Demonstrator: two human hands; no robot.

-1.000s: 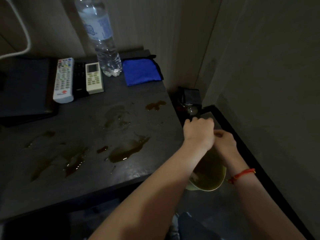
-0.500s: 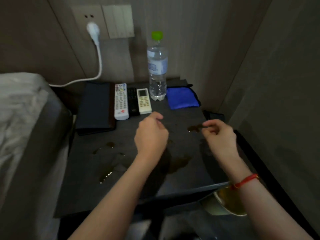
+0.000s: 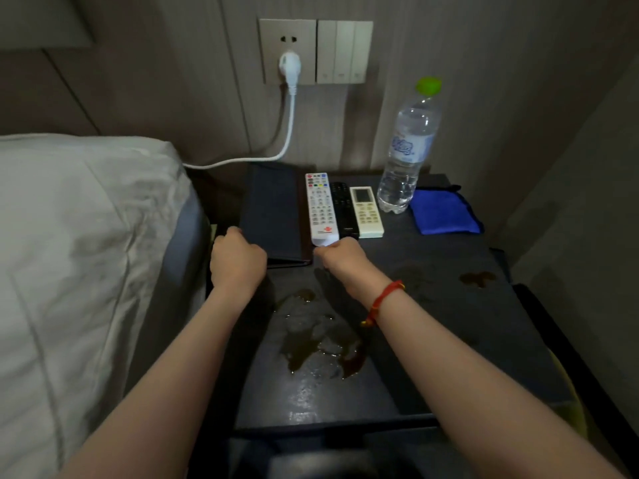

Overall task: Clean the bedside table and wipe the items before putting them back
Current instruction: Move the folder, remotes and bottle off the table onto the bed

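Both hands were curled at the folder's (image 3: pixel 273 216) near corners, left hand (image 3: pixel 237 259) at nine o'clock and right hand (image 3: pixel 342 259) under the white remote (image 3: pixel 321 207), though whether either gripped it I could not tell; lifting could tip the remote into the spill (image 3: pixel 321 344) at six o'clock.

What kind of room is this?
Likely a bedroom, possibly a hotel room: a bed with white bedding beside a dark bedside table, three remotes lined up, led by the white remote, and a wall socket-and-switch panel above.

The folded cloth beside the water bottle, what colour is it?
The cloth is bright blue, seen in the head view.
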